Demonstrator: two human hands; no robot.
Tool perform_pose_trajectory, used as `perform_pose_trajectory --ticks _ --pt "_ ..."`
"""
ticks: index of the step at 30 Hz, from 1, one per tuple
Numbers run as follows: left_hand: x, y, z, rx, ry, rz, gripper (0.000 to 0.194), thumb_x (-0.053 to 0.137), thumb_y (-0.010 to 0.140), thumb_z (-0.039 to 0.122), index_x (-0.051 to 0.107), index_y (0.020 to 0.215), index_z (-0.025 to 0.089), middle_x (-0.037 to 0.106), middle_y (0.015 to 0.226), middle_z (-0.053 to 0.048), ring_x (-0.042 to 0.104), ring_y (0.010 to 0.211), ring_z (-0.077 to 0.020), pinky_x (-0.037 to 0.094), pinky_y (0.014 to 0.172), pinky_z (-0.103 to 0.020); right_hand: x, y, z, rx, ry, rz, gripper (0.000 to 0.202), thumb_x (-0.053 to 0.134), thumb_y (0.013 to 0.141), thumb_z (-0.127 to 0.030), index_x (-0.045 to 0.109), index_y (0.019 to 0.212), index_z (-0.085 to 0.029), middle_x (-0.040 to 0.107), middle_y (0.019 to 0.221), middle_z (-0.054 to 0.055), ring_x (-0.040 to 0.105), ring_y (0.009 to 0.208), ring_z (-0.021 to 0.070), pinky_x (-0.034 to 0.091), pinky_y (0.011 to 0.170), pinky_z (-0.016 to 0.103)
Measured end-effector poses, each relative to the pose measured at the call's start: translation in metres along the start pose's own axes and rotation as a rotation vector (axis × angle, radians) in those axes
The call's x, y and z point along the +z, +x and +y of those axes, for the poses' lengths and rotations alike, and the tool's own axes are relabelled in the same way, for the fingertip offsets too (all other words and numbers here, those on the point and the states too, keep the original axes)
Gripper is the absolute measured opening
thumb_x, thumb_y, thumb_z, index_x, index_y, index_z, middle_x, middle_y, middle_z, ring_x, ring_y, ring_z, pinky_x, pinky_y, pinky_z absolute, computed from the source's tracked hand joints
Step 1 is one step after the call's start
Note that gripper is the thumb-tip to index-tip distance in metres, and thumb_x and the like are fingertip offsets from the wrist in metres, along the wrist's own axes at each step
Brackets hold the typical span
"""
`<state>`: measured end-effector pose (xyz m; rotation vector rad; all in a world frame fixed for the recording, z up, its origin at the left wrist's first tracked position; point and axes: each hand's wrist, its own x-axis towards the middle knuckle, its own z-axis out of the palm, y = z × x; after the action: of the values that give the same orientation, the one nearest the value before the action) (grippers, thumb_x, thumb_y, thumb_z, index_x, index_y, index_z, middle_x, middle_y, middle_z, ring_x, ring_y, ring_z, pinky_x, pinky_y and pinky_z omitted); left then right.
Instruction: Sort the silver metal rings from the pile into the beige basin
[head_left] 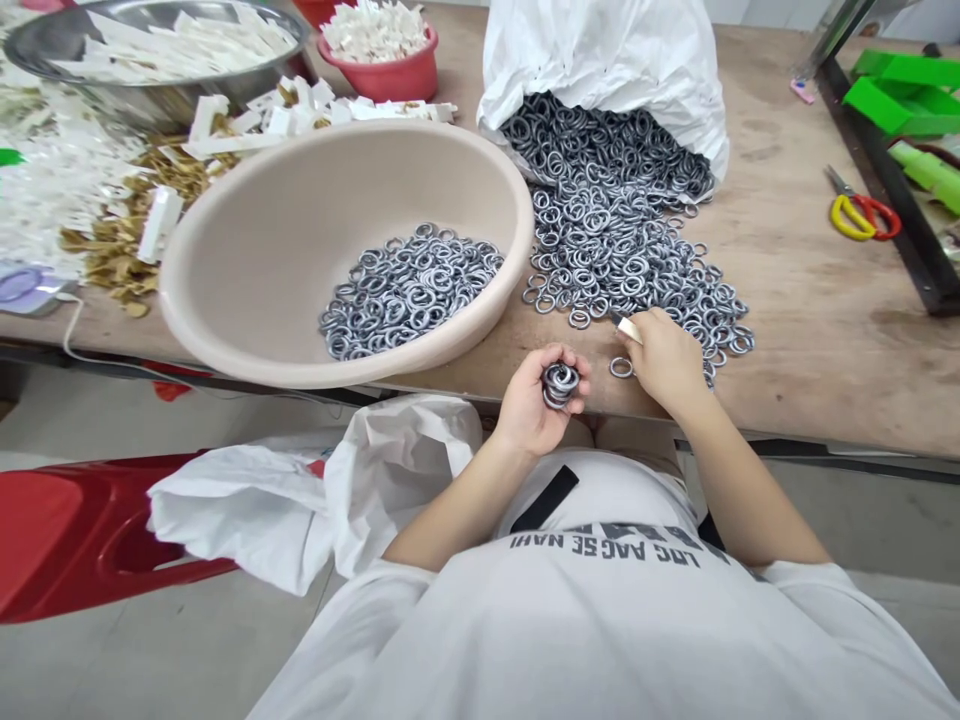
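Several dark metal rings lie in my left hand, its fingers curled round them at the table's front edge. My right hand is closed on a small tool with a pale handle and a dark tip, at the front of a spread pile of rings. One loose ring lies between the hands. To the left stands a large beige basin with many rings inside. Behind the pile, a white sack lies open with rings at its mouth.
Scissors and green trays are at the right by a dark metal frame. A steel bowl, a red bowl and white and brown pieces fill the back left. A red stool stands below.
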<state>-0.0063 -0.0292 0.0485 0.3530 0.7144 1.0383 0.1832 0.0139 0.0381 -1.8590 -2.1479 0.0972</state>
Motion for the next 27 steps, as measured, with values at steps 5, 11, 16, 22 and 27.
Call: perform_pose_trajectory --ticks 5,11,16,22,27 --pt "0.007 0.002 -0.009 0.038 0.114 0.003 0.033 0.071 0.078 0.042 0.048 0.078 0.018 0.054 0.073 0.004 0.051 0.054 -0.006 0.034 0.04 -0.016 -0.007 -0.013 -0.004 0.011 0.677 0.108 0.023 0.048 0.101 -0.038 0.056 0.087 -0.022 0.057 0.081 0.003 0.055 0.076 0.0188 0.039 0.068 0.031" --pt "0.013 0.004 -0.034 0.229 0.394 -0.036 0.035 0.068 0.086 0.052 0.053 0.1 0.023 0.053 0.072 0.006 0.043 0.049 -0.0049 0.031 0.04 -0.016 -0.009 -0.042 -0.035 0.095 1.325 0.009 0.03 0.053 0.099 -0.051 0.05 0.086 -0.024 0.041 0.062 -0.007 0.035 0.05 0.0101 0.03 0.05 0.025" --pt "0.013 0.004 -0.039 0.3 0.449 -0.038 0.037 0.063 0.088 0.055 0.054 0.084 0.02 0.05 0.069 0.005 0.041 0.049 -0.0041 0.031 0.041 -0.016 -0.001 -0.05 -0.046 0.078 1.365 0.089 0.027 0.055 0.098 -0.049 0.052 0.087 -0.024 0.046 0.066 -0.005 0.04 0.052 0.0104 0.032 0.049 0.025" --pt "0.011 0.001 -0.037 0.318 0.399 -0.001 0.04 0.062 0.088 0.058 0.051 0.081 0.02 0.047 0.066 0.005 0.038 0.047 -0.0049 0.029 0.04 -0.017 0.007 -0.058 -0.049 0.039 1.274 0.114 0.023 0.057 0.097 -0.045 0.057 0.088 -0.024 0.054 0.081 0.0 0.053 0.073 0.015 0.045 0.066 0.029" --pt "0.009 0.0 -0.033 0.312 0.401 -0.051 0.037 0.062 0.089 0.056 0.052 0.082 0.02 0.044 0.064 0.006 0.036 0.048 -0.0056 0.028 0.042 -0.018 0.002 -0.059 -0.045 -0.007 1.194 0.119 0.014 0.064 0.092 -0.038 0.063 0.094 -0.024 0.059 0.088 0.002 0.057 0.081 0.0174 0.049 0.076 0.033"
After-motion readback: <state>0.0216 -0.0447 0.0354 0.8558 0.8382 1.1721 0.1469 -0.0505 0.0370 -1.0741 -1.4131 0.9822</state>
